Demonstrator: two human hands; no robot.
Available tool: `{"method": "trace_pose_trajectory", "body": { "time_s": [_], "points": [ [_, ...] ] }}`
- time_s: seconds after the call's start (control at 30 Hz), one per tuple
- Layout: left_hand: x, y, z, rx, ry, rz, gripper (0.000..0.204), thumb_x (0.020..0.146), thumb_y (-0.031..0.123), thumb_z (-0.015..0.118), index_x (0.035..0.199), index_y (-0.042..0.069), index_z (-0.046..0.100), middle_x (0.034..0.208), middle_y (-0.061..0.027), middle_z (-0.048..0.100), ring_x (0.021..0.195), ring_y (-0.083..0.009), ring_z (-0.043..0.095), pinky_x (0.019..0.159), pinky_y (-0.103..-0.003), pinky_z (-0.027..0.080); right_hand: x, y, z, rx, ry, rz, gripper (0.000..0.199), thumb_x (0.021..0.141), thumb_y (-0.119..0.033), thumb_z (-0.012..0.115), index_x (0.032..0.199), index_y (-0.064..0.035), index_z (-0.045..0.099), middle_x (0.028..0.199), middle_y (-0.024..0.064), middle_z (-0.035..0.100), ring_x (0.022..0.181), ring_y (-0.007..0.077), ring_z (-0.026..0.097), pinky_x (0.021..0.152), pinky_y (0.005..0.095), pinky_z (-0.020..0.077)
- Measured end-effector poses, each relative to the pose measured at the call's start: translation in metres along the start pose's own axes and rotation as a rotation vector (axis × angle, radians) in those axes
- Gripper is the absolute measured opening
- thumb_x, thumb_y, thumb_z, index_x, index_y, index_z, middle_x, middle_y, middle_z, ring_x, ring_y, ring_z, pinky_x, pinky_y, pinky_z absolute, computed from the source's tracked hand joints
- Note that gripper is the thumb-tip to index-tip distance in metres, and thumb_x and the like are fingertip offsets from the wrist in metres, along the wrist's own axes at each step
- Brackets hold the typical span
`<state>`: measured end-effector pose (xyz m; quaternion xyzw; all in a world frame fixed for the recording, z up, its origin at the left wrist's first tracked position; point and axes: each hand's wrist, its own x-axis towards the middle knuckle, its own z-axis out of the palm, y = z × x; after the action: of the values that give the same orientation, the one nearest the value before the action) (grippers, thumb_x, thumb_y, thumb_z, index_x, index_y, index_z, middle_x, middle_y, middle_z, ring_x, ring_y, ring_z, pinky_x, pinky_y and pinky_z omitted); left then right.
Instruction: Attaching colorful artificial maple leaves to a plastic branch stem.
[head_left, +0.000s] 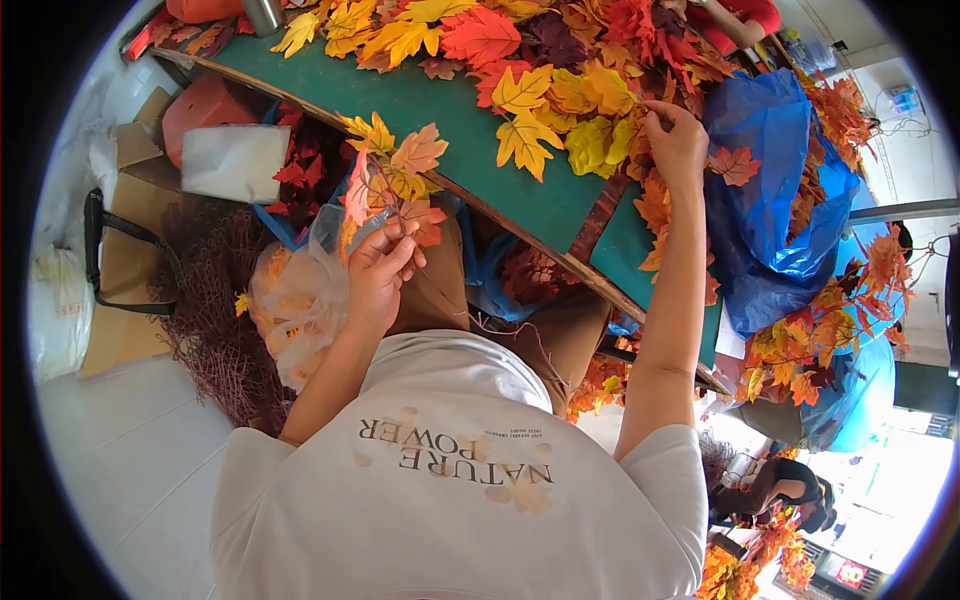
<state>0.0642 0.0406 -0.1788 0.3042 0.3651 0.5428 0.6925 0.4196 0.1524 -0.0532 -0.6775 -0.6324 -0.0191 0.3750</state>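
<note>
My left hand [382, 268] pinches a thin brown stem that carries artificial maple leaves [418, 150] in yellow, peach and red, held in front of the table's near edge. The stem's bare lower end [525, 328] hangs down over my lap. Out over the green table [420, 110], my right hand [677, 140] has its thumb and fingers closed at the edge of a pile of yellow maple leaves [608, 92]. The fingertips meet a yellow-orange leaf there; how firmly they grip it is hard to see. Loose yellow leaves [525, 140] lie left of this pile.
Red and orange leaves [480, 36] cover the table's far side. A blue plastic bag [775, 190] stands at the right. Dark brown stems [215, 310], a cardboard box [125, 240] and a clear bag of leaves [300, 310] are at my left. Other people [735, 22] work beyond.
</note>
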Motion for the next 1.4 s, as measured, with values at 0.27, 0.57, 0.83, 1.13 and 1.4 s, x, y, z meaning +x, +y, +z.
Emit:
{"method": "trace_pose_trajectory", "body": {
  "time_s": [0.27,0.57,0.83,1.13,1.4],
  "points": [
    [0.001,-0.002,-0.009,-0.038,0.029,0.004,0.019,0.088,0.008,0.057,0.106,0.002,0.061,0.083,0.0001,0.06,0.068,-0.0088,0.056,0.054,-0.018,0.037,0.003,0.008,-0.001,0.184,-0.062,0.131,0.017,0.079,-0.012,0.063,0.092,-0.0037,0.069,0.07,0.0063,0.065,0.059,0.009,0.057,0.056,0.0247,0.0455],
    [0.006,-0.004,-0.005,-0.077,0.009,-0.034,0.021,0.087,0.008,0.058,0.107,0.0,0.06,0.086,-0.0012,0.061,0.067,-0.0094,0.057,0.051,-0.017,0.038,0.009,0.011,0.002,0.149,-0.156,-0.038,0.02,0.08,-0.008,0.059,0.098,-0.0044,0.068,0.067,0.003,0.06,0.057,0.0064,0.053,0.056,0.0228,0.0438],
    [-0.002,-0.002,-0.012,-0.028,0.046,-0.039,0.02,0.087,0.009,0.058,0.107,0.004,0.06,0.085,-0.0006,0.061,0.069,-0.0091,0.057,0.052,-0.017,0.035,0.004,-0.001,-0.01,1.04,0.323,0.323,0.015,0.088,-0.002,0.055,0.097,0.0094,0.06,0.085,0.0086,0.064,0.079,0.0172,0.064,0.07,0.0223,0.0528],
    [0.004,-0.002,0.039,-0.121,-0.146,-0.034,0.025,0.084,0.008,0.063,0.107,0.008,0.056,0.094,-0.0017,0.06,0.069,-0.012,0.059,0.052,-0.019,0.035,-0.118,-0.079,0.037,1.397,-0.119,0.591,0.007,0.084,0.0,0.062,0.089,0.0045,0.062,0.084,0.0103,0.064,0.073,0.0155,0.063,0.064,0.0208,0.0521],
    [0.004,0.001,0.061,-0.111,-0.224,-0.004,0.031,0.085,0.003,0.059,0.116,0.007,0.053,0.092,-0.0007,0.062,0.07,-0.0081,0.056,0.054,-0.018,0.036,-0.18,-0.115,0.078,1.552,-0.292,0.74,0.006,0.082,-0.003,0.065,0.087,0.0014,0.065,0.079,0.0072,0.065,0.067,0.011,0.06,0.059,0.0219,0.0478]
  ]
}}
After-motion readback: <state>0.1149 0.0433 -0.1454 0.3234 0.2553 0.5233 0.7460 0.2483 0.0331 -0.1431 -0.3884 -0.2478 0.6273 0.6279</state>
